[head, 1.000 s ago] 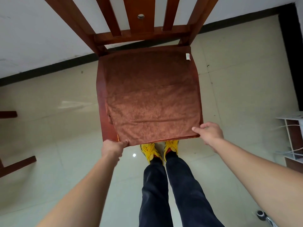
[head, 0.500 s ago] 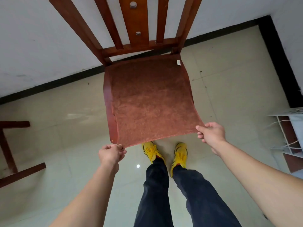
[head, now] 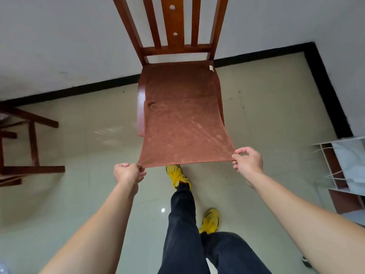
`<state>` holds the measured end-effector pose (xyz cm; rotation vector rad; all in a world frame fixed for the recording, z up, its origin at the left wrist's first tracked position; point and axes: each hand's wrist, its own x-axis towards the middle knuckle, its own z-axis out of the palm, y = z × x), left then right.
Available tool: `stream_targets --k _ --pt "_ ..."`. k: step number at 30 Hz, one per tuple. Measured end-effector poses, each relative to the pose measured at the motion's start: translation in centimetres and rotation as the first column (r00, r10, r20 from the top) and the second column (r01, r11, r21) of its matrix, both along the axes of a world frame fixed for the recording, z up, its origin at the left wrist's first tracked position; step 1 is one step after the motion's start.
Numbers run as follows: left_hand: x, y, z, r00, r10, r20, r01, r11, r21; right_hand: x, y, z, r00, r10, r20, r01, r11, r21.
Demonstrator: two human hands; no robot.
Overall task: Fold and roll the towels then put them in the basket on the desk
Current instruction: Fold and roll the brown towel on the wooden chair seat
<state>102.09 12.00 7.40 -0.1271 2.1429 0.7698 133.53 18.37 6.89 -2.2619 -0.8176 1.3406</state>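
Note:
A brown towel (head: 183,123) lies spread over the seat of a wooden chair (head: 141,107), its near half pulled taut off the front of the seat. A small white tag sits at its far right corner. My left hand (head: 128,173) pinches the near left corner and my right hand (head: 246,160) pinches the near right corner. The near edge hangs in the air above my yellow shoes (head: 177,176). No basket or desk is in view.
The chair's slatted back (head: 173,26) stands against a white wall. Another piece of wooden furniture (head: 29,147) stands at the left. A white wire rack (head: 343,171) is at the right edge. Pale tiled floor lies all around, with my legs below.
Both hands have drawn the towel's near edge toward me and away from the seat, stretching it. I have stepped back, one foot now behind the other.

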Motion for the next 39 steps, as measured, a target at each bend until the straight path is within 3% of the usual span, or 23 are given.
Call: stream_targets --k 17,23,27,31,33,35,39 --pt "3.2 -11.6 0.5 0.989 -0.103 0.106 0.111 0.99 -0.081 3.9 -10.6 -0.1 0.997 0.057 0.043 -0.054 0.997 -0.062" --pt "2.3 -10.1 1.2 0.961 -0.276 0.01 0.276 0.961 -0.024 4.1 -8.2 0.3 0.992 0.101 0.072 -0.102 0.995 0.014" --pt "1.5 -6.8 3.0 0.874 -0.479 -0.074 0.482 0.876 0.028 3.7 -4.6 1.3 0.972 0.225 0.069 -0.228 0.973 0.044" --pt "-0.3 -2.0 3.8 0.625 -0.74 -0.25 0.734 0.666 -0.134 2.8 0.1 1.9 0.922 0.344 0.179 -0.36 0.93 0.069" --pt "-1.6 1.1 3.8 0.538 -0.784 -0.309 0.779 0.603 -0.171 2.3 3.0 2.0 0.923 0.336 0.188 -0.36 0.926 0.113" --pt "-2.9 4.3 3.7 0.524 -0.792 -0.312 0.794 0.587 -0.158 1.9 5.9 2.1 0.935 0.314 0.165 -0.337 0.931 0.139" --pt "-5.7 10.2 3.0 0.598 -0.762 -0.249 0.779 0.625 -0.043 0.7 11.8 2.5 0.966 0.236 0.104 -0.248 0.96 0.128"
